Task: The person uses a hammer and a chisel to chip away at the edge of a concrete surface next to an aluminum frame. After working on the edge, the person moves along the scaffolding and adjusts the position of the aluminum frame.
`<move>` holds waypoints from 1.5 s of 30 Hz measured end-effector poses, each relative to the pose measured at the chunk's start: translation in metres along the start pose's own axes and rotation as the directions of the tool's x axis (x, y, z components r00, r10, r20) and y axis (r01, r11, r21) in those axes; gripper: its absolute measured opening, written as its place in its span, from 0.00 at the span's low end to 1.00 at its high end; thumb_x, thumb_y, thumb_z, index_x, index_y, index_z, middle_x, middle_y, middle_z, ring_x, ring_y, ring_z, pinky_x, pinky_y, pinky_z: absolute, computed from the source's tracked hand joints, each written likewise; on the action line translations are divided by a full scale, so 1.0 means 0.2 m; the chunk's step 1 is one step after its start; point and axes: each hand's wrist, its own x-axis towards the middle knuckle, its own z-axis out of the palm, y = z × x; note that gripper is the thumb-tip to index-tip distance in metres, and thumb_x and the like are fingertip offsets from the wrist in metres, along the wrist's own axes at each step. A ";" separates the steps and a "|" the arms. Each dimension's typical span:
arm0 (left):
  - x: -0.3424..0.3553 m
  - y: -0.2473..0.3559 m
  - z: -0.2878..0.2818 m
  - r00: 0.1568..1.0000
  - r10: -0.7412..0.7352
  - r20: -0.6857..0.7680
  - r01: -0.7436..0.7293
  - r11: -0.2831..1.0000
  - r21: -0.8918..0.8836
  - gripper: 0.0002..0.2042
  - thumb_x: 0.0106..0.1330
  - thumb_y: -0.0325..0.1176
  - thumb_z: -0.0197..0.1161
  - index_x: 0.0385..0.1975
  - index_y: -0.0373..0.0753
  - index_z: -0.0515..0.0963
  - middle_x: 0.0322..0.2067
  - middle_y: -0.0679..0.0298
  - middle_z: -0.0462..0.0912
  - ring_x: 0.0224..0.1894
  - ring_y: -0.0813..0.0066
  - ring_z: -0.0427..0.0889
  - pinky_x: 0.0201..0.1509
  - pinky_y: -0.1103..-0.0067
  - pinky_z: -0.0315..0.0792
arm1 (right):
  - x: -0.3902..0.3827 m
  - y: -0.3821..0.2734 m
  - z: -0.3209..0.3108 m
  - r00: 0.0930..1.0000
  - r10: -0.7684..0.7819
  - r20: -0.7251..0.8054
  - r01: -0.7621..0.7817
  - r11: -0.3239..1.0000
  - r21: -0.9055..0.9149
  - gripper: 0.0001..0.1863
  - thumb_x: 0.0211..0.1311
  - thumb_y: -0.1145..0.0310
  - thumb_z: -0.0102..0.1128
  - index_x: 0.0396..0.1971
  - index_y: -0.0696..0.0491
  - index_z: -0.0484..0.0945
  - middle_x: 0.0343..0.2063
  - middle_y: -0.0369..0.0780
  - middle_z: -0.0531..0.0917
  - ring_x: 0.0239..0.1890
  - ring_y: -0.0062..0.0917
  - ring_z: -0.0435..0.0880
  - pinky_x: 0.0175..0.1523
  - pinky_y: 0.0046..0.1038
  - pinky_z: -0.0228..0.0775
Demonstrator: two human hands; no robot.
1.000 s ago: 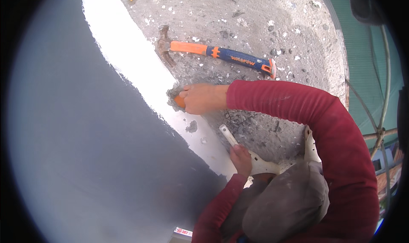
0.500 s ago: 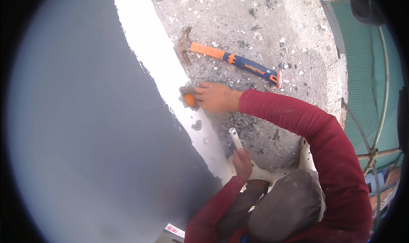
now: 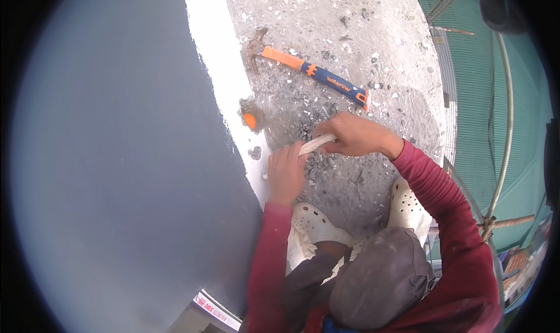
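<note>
From where I stand, both hands are on one white stick (image 3: 318,144). The left hand (image 3: 284,172) has its fingers folded closely around the nearer end. The right hand (image 3: 357,136) is half curled, its bent fingers closed on the far end, though they hide just how they grip it. The stick lies slantwise between the two, its far end tipped up and to the right, over a scatter of grey rubble (image 3: 318,172) on the floor.

Dark red sleeves (image 3: 440,187) cover both arms. Just beyond the hands, to the left, a rough hole (image 3: 249,106) breaks into the white band (image 3: 219,64) along the grey wall (image 3: 128,158), and a round orange thing (image 3: 249,120) sits in it. A smaller chipped spot (image 3: 255,152) shows below.

Farther out, a hammer (image 3: 315,72) lies on the dusty floor (image 3: 361,35), its rusty head toward the wall, its orange and blue handle slanting down to the right. Nearer the body are two white shoes (image 3: 318,223) with holes in them. Green netting (image 3: 469,105) and thin poles (image 3: 505,128) stand off to the right, and a box (image 3: 201,315) with a white, red-printed edge sits by the wall at the bottom.
</note>
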 end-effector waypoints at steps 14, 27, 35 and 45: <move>0.06 0.04 0.29 0.735 -0.574 -0.361 0.240 0.719 -0.653 0.27 0.75 0.33 0.56 0.70 0.31 0.59 0.59 0.49 0.69 0.56 0.58 0.75 0.61 0.64 0.71 | 0.55 0.19 0.15 0.982 0.077 -0.171 -0.112 0.971 -0.211 0.14 0.65 0.63 0.63 0.39 0.59 0.85 0.30 0.54 0.85 0.36 0.50 0.85 0.44 0.45 0.75; 0.06 -0.02 0.36 0.697 -0.674 -0.243 0.286 0.572 -0.769 0.26 0.76 0.34 0.56 0.70 0.30 0.61 0.57 0.50 0.75 0.56 0.58 0.77 0.61 0.67 0.71 | 0.59 0.15 0.05 0.995 0.031 -0.091 -0.047 0.981 -0.189 0.13 0.63 0.65 0.64 0.38 0.60 0.85 0.31 0.53 0.86 0.40 0.50 0.86 0.47 0.46 0.75; 0.08 0.03 0.36 0.756 -0.571 -0.321 0.263 0.713 -0.650 0.24 0.76 0.34 0.56 0.67 0.29 0.64 0.56 0.50 0.74 0.55 0.60 0.77 0.60 0.67 0.72 | 0.61 0.09 0.04 0.997 -0.003 -0.080 -0.016 0.970 -0.243 0.10 0.60 0.67 0.64 0.30 0.61 0.83 0.28 0.54 0.84 0.37 0.51 0.86 0.44 0.48 0.76; 0.09 -0.01 0.35 0.724 -0.468 -0.507 0.272 0.869 -0.414 0.18 0.76 0.31 0.53 0.61 0.30 0.71 0.55 0.51 0.75 0.56 0.60 0.77 0.60 0.69 0.71 | 0.29 0.09 0.13 0.977 0.052 -0.205 -0.101 0.966 -0.238 0.12 0.65 0.65 0.60 0.37 0.60 0.81 0.28 0.53 0.85 0.36 0.51 0.86 0.43 0.49 0.77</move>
